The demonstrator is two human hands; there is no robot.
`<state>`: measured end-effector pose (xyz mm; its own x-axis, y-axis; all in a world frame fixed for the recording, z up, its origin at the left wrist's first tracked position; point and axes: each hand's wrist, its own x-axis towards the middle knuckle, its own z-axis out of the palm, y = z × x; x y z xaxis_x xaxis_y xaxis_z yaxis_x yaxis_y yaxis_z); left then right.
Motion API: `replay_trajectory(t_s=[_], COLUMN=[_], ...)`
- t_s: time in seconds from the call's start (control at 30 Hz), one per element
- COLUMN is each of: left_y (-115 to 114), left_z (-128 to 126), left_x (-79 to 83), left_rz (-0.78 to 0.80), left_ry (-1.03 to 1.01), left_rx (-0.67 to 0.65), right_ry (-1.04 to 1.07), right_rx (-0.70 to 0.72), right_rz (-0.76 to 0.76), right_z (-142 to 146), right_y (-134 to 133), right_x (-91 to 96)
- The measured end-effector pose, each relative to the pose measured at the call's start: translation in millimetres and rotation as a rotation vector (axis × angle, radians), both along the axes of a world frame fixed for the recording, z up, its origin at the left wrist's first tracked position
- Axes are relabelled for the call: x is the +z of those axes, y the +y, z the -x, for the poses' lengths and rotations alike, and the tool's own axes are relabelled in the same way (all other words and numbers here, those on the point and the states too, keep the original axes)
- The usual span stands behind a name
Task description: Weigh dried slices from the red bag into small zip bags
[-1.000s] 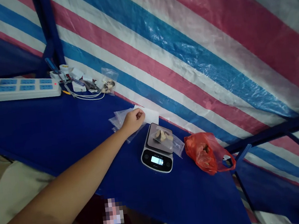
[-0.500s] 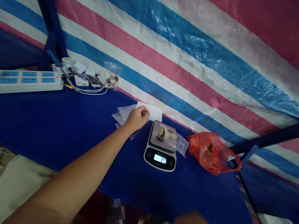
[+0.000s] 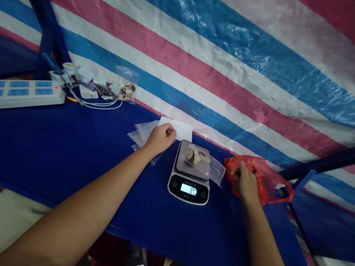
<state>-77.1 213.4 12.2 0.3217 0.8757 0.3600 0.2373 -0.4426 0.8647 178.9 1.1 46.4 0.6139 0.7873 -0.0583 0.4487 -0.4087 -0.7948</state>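
Right-hand grip pinching a crumpled red plastic bag, fingers hiding its contents; left-hand grip curled on clear plastic bags and white paper, any pinch unclear. Between the 2 grips, a digital scale on the blue surface, readout blurred.

Makeshift workspace: striped tarpaulin wall, blue table

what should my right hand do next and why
Probably ease open the red plastic bag with your right hand, since that hand is already on it, right beside the digital scale holding a clear bag of pale pieces. Your left hand can likely stay on the white paper slip.
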Motion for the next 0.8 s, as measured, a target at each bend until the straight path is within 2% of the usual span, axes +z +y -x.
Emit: replay_trajectory(t_s=[0.1,0.17,0.27,0.47,0.67,0.73,0.8], left_y=[-1.0,-2.4,-4.7,-6.1,-9.5,-11.7,-12.7], left_z=[-0.4,0.0,0.4,-0.2,-1.4,2.0,8.4], left_x=[-0.2,1.0,3.5,4.3,8.6,15.2,22.6], left_rz=[-0.029,-0.036,-0.051,-0.059,-0.050,-0.027,0.016], left_ry=[0.023,0.032,0.045,0.088,0.044,0.003,-0.019], left_rx=[-0.007,-0.007,-0.004,-0.013,-0.027,-0.116,-0.306], right_ry=[0.276,0.353,0.408,0.537,0.459,0.450,0.445], right_rx=[-0.041,-0.010,0.018,0.104,0.185,0.208,0.198], right_rz=[-0.108,-0.138,-0.152,-0.040,-0.041,-0.029,-0.027], right_z=[3.4,7.2,13.1,8.5,-1.0,-2.0,-2.5], right_y=[-1.9,-0.8,1.2,-1.5,-8.0,-7.6,-6.3], right_x=[0.0,2.1,4.8,7.4,4.4,2.1,-0.2])
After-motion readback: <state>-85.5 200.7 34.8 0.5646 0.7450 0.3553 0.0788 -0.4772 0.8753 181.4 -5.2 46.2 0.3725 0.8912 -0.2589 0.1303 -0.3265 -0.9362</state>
